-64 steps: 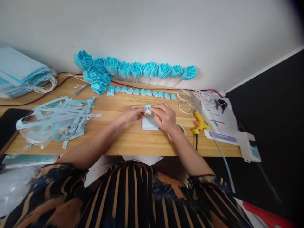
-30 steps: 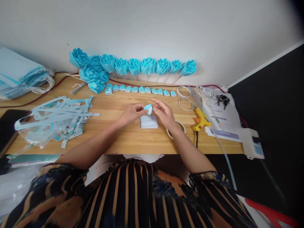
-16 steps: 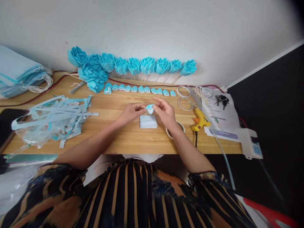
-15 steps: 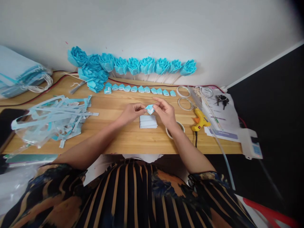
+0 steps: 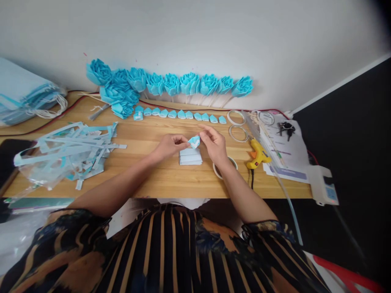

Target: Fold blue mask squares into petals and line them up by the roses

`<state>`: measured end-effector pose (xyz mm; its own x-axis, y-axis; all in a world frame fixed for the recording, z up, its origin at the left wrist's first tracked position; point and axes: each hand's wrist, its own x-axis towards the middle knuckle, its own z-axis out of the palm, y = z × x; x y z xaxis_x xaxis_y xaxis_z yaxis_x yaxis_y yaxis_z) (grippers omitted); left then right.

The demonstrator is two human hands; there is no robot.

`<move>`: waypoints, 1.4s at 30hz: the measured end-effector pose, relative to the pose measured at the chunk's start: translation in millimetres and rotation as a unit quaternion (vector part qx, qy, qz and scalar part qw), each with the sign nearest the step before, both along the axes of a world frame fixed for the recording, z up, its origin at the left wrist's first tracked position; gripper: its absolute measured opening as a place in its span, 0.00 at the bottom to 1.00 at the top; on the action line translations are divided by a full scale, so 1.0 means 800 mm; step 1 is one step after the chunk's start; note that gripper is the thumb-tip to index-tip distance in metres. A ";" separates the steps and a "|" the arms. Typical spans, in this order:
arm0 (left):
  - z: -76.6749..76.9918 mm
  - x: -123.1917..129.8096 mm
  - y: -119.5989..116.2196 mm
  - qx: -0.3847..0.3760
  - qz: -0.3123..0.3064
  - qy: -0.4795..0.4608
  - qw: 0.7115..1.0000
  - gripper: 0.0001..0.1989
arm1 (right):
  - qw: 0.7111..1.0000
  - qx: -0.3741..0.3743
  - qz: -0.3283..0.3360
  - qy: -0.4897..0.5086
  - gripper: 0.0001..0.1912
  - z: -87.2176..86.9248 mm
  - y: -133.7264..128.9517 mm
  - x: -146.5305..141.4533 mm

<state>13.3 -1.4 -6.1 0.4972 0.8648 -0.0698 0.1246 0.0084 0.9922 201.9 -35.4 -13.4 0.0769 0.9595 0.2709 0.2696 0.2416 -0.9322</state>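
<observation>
A small folded blue-and-white petal piece (image 5: 194,142) is held above the table, its point facing down. My left hand (image 5: 170,146) pinches its left corner between thumb and finger. At the upper right corner, the thumb and a curled finger of my right hand (image 5: 215,144) are closed on its edge, while the index finger stretches out above. Just below lies a stack of pale rectangular pieces (image 5: 190,158), partly covered by the petal. Behind my hands runs a row of similar folded blue petals (image 5: 172,114).
Blue handmade flowers (image 5: 189,84) on thin sticks line the wall. Cut strips and a plastic bag (image 5: 67,152) lie at left. Rolls of tape (image 5: 239,133), a yellow glue gun (image 5: 258,154), papers (image 5: 290,150) and keys (image 5: 286,129) sit at right. Another tape roll (image 5: 236,163) is beneath my right wrist.
The petal piece has shifted slightly right and tilted, its right side higher. My right hand has moved a little right, with its fingertips now only at the piece's edge.
</observation>
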 end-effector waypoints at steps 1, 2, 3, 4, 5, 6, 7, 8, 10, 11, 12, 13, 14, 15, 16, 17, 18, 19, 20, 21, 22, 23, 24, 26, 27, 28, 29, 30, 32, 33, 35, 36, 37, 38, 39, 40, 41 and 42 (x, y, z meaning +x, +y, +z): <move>0.002 0.000 0.000 -0.002 0.012 -0.004 1.000 0.09 | 1.000 0.002 0.002 -0.001 0.20 0.000 0.000 0.001; 0.004 -0.001 0.000 -0.003 0.022 -0.009 1.000 0.09 | 1.000 0.002 0.009 -0.004 0.20 0.001 0.000 0.001; 0.006 -0.001 0.001 -0.003 0.029 -0.013 0.999 0.09 | 1.000 0.000 0.019 -0.005 0.21 0.001 0.001 0.002; 0.008 -0.002 0.001 -0.002 0.035 -0.017 0.999 0.09 | 0.999 -0.004 0.032 -0.003 0.22 0.000 0.001 0.002; 0.009 -0.002 0.000 0.000 0.038 -0.022 0.999 0.10 | 0.999 -0.009 0.046 0.002 0.23 -0.001 0.002 0.002; 0.009 -0.002 0.000 0.002 0.039 -0.025 0.999 0.10 | 0.998 -0.014 0.058 0.010 0.24 -0.002 0.003 0.001; 0.008 -0.003 0.000 0.004 0.038 -0.027 0.999 0.10 | 0.997 -0.019 0.067 0.018 0.25 -0.003 0.003 0.001; 0.007 -0.003 0.001 0.004 0.036 -0.028 0.999 0.11 | 0.997 -0.021 0.072 0.026 0.26 -0.004 0.004 0.000; 0.005 -0.002 0.001 -0.001 0.034 -0.031 0.999 0.11 | 0.996 -0.022 0.075 0.035 0.26 -0.005 0.005 -0.001; 0.003 -0.002 0.002 -0.004 0.033 -0.033 0.999 0.12 | 0.996 -0.022 0.074 0.035 0.25 -0.006 0.005 -0.001; 0.003 -0.001 0.002 -0.005 0.033 -0.037 0.999 0.12 | 0.996 -0.022 0.074 0.035 0.25 -0.006 0.005 -0.002; 0.002 -0.001 0.002 -0.003 0.033 -0.041 0.999 0.12 | 0.996 -0.023 0.075 0.034 0.25 -0.006 0.005 -0.002; 0.002 0.000 0.002 0.001 0.030 -0.043 0.999 0.12 | 0.996 -0.024 0.077 0.032 0.26 -0.006 0.005 -0.003; 0.002 0.000 0.002 0.006 0.027 -0.042 0.999 0.11 | 0.996 -0.026 0.081 0.030 0.26 -0.006 0.004 -0.003; 0.003 0.000 0.002 0.010 0.025 -0.039 0.999 0.11 | 0.996 -0.028 0.086 0.027 0.26 -0.005 0.004 -0.003; 0.003 0.000 0.002 0.014 0.025 -0.034 0.999 0.11 | 0.995 -0.030 0.090 0.025 0.26 -0.005 0.003 -0.003; 0.003 -0.001 0.002 0.017 0.027 -0.030 0.999 0.11 | 0.995 -0.033 0.093 0.023 0.26 -0.004 0.003 -0.003; 0.002 -0.001 0.002 0.021 0.029 -0.026 0.999 0.11 | 0.995 -0.035 0.092 0.023 0.26 -0.003 0.003 -0.002; 0.002 -0.001 0.002 0.024 0.032 -0.025 0.999 0.11 | 0.995 -0.038 0.090 0.026 0.25 -0.003 0.002 -0.002; 0.001 -0.002 0.003 0.027 0.033 -0.024 0.999 0.11 | 0.995 -0.041 0.086 0.031 0.24 -0.002 0.002 -0.001; 0.001 -0.002 0.003 0.027 0.033 -0.024 0.999 0.11 | 0.995 -0.044 0.083 0.037 0.24 -0.001 0.002 0.000; 0.000 -0.002 0.003 0.027 0.032 -0.024 0.999 0.11 | 0.995 -0.046 0.082 0.044 0.24 -0.001 0.002 0.001; 0.000 -0.001 0.003 0.025 0.030 -0.024 0.999 0.11 | 0.994 -0.049 0.082 0.051 0.24 -0.001 0.002 0.001; 0.000 0.000 0.003 0.019 0.023 -0.025 0.999 0.10 | 0.994 -0.046 0.077 0.054 0.25 -0.001 0.002 0.002; 0.000 0.000 0.003 0.018 0.021 -0.027 0.999 0.10 | 0.995 -0.042 0.068 0.051 0.26 -0.001 0.003 0.002; 0.000 0.001 0.004 0.017 0.021 -0.031 0.999 0.10 | 0.997 -0.037 0.056 0.046 0.26 -0.002 0.003 0.002; 0.000 0.001 0.004 0.016 0.025 -0.037 0.999 0.10 | 0.998 -0.032 0.043 0.040 0.25 -0.002 0.004 0.003; -0.001 0.001 0.005 0.015 0.029 -0.043 0.999 0.09 | 0.999 -0.028 0.032 0.034 0.24 -0.003 0.005 0.004; -0.001 0.002 0.006 0.012 0.039 -0.051 0.998 0.09 | 0.999 -0.028 0.027 0.021 0.24 -0.006 0.007 0.006; -0.001 0.001 0.007 0.012 0.044 -0.053 0.998 0.09 | 0.999 -0.030 0.030 0.016 0.24 -0.007 0.008 0.007; -0.001 0.001 0.009 0.012 0.051 -0.061 0.997 0.09 | 0.999 -0.030 0.031 0.011 0.23 -0.010 0.009 0.008; -0.001 0.000 0.010 0.012 0.057 -0.065 0.996 0.09 | 0.999 -0.028 0.026 0.011 0.23 -0.010 0.010 0.009; 0.000 -0.001 0.012 0.012 0.068 -0.070 0.995 0.09 | 1.000 -0.024 0.017 0.011 0.23 -0.011 0.010 0.009; 0.000 -0.003 0.015 0.011 0.084 -0.073 0.994 0.09 | 1.000 -0.020 0.007 0.011 0.22 -0.011 0.010 0.010; 0.000 -0.005 0.018 0.011 0.105 -0.076 0.991 0.09 | 1.000 -0.016 -0.002 0.011 0.22 -0.011 0.010 0.010; 0.001 -0.009 0.024 0.012 0.129 -0.077 0.989 0.09 | 1.000 -0.013 -0.008 0.010 0.22 -0.011 0.010 0.010; 0.001 -0.013 0.030 0.015 0.155 -0.075 0.985 0.09 | 1.000 -0.011 -0.012 0.008 0.21 -0.011 0.010 0.011; 0.001 -0.019 0.037 0.022 0.178 -0.068 0.981 0.09 | 1.000 -0.009 -0.014 0.006 0.21 -0.011 0.010 0.011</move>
